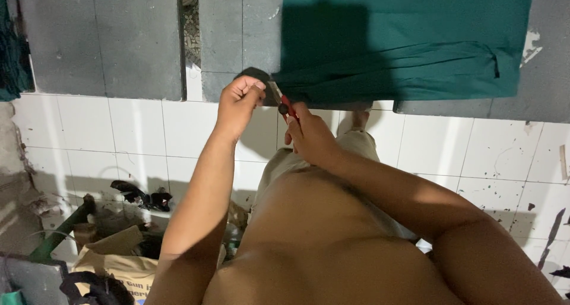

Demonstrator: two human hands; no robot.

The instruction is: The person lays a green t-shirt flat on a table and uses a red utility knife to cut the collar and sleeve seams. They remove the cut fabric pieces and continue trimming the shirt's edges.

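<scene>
The step in hand looks like trimming at the near edge of the dark green cloth [404, 43], a folded fabric piece spread over the grey slab desk [142, 43]. The cloth covers the right part of the desk and its front hem hangs just over the desk's near edge.

The left hand [239, 100] is curled into a tight fist at the cloth's lower left corner, fingers pressed together and pinching that corner so it stands taut. The right hand [310, 136] sits just below that same corner, closed around a small red-handled cutting tool [283, 102] whose pale blade points up toward the pinched fabric; whether the blade touches the cloth cannot be told. Both hands are close together, nearly touching.

By my judgement, any cut here calls for keeping the corner stretched and the blade angled away from the left knuckles, which are just beside it.

Below the desk lies a white tiled floor [457, 150], flecked with dark marks. Well below and left of the cloth, a brown paper bag [119, 260] and dark scraps [142, 195] lie on the floor.
</scene>
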